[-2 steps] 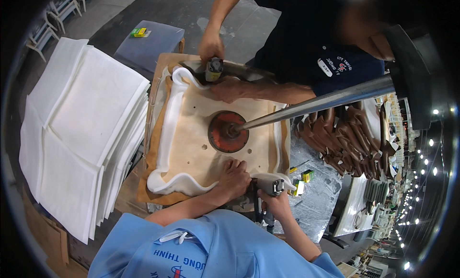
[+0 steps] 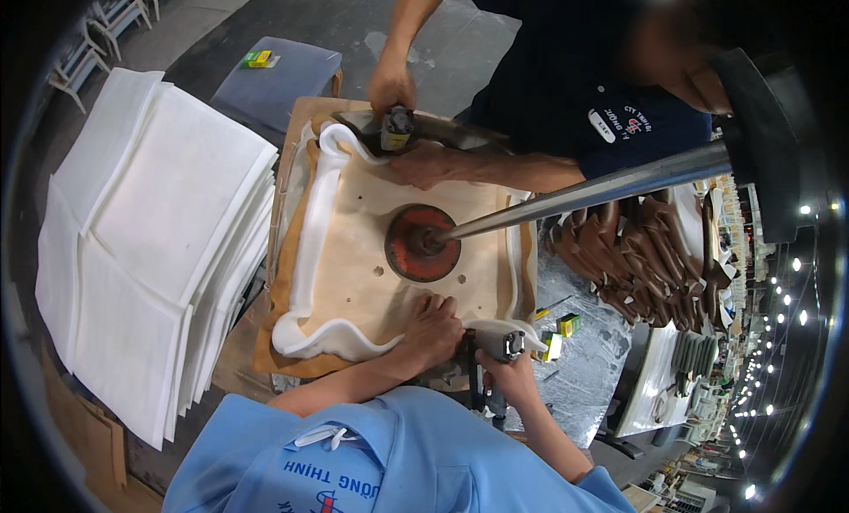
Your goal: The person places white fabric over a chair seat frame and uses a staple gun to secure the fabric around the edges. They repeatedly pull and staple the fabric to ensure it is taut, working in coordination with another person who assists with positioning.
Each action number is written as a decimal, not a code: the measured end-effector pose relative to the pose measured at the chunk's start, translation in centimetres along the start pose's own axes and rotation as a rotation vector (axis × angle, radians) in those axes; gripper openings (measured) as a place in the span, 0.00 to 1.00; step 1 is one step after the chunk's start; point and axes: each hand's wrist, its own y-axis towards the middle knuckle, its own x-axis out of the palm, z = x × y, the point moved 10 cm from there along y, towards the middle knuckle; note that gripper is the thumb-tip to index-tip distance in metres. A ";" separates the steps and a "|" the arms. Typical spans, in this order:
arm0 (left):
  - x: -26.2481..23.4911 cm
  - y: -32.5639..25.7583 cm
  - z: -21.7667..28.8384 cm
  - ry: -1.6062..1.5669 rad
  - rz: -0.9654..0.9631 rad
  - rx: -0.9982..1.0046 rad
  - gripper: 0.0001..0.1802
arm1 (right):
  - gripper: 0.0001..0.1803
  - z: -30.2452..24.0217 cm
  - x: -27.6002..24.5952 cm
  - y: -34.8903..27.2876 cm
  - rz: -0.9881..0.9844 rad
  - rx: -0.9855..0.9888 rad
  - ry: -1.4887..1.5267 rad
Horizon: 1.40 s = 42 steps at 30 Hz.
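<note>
A beige wooden seat board point(image 2: 345, 248) lies underside up, with white padding point(image 2: 305, 248) and brown covering point(image 2: 281, 274) folded round its edges. My left hand point(image 2: 432, 332) bears down on the near edge, fingers curled over the folded padding there. Just right of it, my right hand point(image 2: 510, 371) grips a grey staple gun point(image 2: 502, 345), its nose at the near edge of the board. A round reddish press disc point(image 2: 416, 256) on a metal rod point(image 2: 584, 193) sits on the board's middle. What lies beneath my left fingers is partly hidden.
Across the board, a co-worker's hand point(image 2: 392, 84) holds another staple gun point(image 2: 397, 128); the other hand point(image 2: 424, 165) presses the far edge. White padding sheets point(image 2: 168, 212) are stacked left, brown covers point(image 2: 646, 248) right. Small yellow-green boxes point(image 2: 552, 345) lie beside my gun.
</note>
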 end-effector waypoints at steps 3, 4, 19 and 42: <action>0.0 -0.1 -0.1 -0.012 0.008 0.013 0.12 | 0.14 -0.1 0.3 0.1 -0.014 0.003 -0.005; 0.0 -0.1 -0.2 -0.018 0.014 0.019 0.12 | 0.14 -0.1 0.5 0.1 -0.023 -0.001 -0.003; -2.1 3.9 -2.2 -0.106 -0.063 -0.122 0.14 | 0.23 1.5 1.2 -3.6 0.146 -0.257 0.034; -7.1 -9.9 -3.8 0.338 -0.348 0.225 0.12 | 0.35 0.8 1.5 -5.2 0.277 -0.380 0.022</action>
